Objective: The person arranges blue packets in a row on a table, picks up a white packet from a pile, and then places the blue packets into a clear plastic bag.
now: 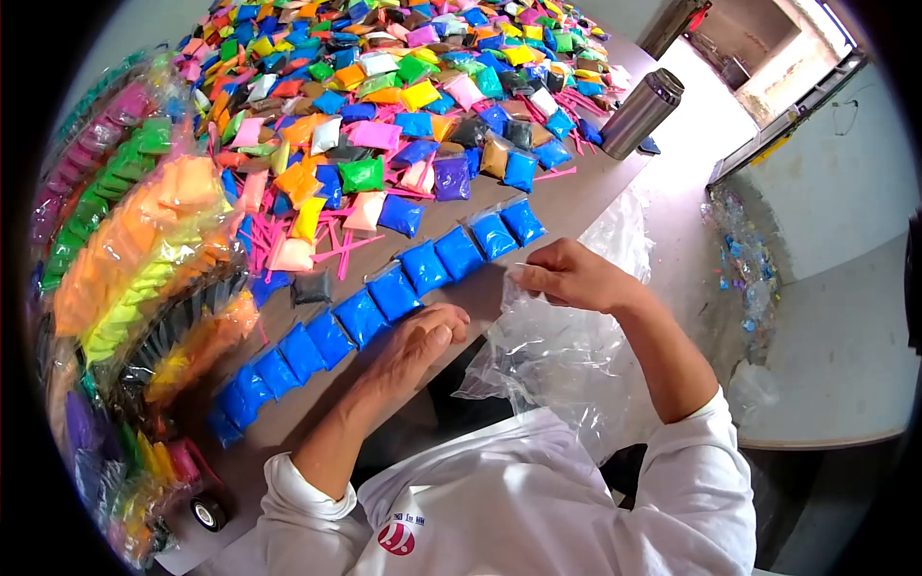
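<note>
A strip of joined blue packets (392, 292) in clear film lies diagonally on the table. Beside its middle, at the near edge, is my left hand (415, 348); its fingers are curled in, with the thumb laid against them, and nothing shows in them. My right hand (581, 276) pinches the edge of clear plastic film (552, 350) near the strip's far right end. The crumpled film hangs from there over my lap and the table's edge. Part of the right fingers is hidden behind the thumb.
Many small coloured packets (420, 94) are heaped at the back, with pink plastic sticks (348, 252) among them. Strips of orange packets (134, 252) and other colours pile up at left. A steel flask (643, 113) stands at the right edge. A black-and-white roll (207, 513) sits lower left.
</note>
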A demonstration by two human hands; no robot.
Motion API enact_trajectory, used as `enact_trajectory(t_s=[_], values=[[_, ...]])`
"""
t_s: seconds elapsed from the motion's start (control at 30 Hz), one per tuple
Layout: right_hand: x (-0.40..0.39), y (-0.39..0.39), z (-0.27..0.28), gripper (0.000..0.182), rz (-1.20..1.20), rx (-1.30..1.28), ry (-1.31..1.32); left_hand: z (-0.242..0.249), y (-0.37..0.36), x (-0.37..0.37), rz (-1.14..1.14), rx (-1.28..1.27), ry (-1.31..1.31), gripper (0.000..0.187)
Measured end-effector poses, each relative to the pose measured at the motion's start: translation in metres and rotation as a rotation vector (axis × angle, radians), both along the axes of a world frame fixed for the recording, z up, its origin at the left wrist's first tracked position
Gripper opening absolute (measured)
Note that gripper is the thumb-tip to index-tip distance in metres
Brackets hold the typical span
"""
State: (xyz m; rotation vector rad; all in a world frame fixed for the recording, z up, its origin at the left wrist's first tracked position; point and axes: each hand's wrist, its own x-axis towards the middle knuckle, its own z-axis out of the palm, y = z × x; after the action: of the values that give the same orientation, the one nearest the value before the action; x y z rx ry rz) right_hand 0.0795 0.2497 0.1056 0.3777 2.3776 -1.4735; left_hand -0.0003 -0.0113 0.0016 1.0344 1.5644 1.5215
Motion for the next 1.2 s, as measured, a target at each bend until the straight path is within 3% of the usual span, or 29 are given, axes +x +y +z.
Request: enact_trajectory(t_s=[0.07, 0.23, 0.27, 0.33, 0.5, 0.93, 1.2], values=[[-0.01, -0.004, -0.011, 0.038, 0.157, 0.202, 0.087, 0.003, 0.002, 0.0, 0.017, 0.018, -0.008, 0.067], [-0.034, -0.022, -0.015, 0.042, 0.166, 0.271, 0.159, 0.013, 0.002, 0.003, -0.017, -0.022, 0.149, 0.068], [-0.039, -0.022, -0.016, 0.041, 0.186, 0.233, 0.147, 0.011, 0.002, 0.002, -0.017, -0.022, 0.15, 0.068], [-0.047, -0.022, -0.013, 0.04, 0.206, 0.198, 0.135, 0.005, 0.001, 0.0, -0.026, -0.016, 0.16, 0.048], [-0.054, -0.026, 0.009, 0.032, 0.084, 0.017, -0.055, 0.011, -0.001, 0.002, 0.01, -0.017, 0.082, 0.05], [-0.051, -0.024, 0.005, 0.029, 0.03, -0.064, -0.021, 0.01, 0.0, -0.005, 0.029, -0.002, 0.075, 0.07], [-0.042, -0.026, 0.031, 0.028, -0.039, -0.218, -0.03, -0.003, 0.002, -0.001, 0.056, 0.042, -0.004, 0.062]])
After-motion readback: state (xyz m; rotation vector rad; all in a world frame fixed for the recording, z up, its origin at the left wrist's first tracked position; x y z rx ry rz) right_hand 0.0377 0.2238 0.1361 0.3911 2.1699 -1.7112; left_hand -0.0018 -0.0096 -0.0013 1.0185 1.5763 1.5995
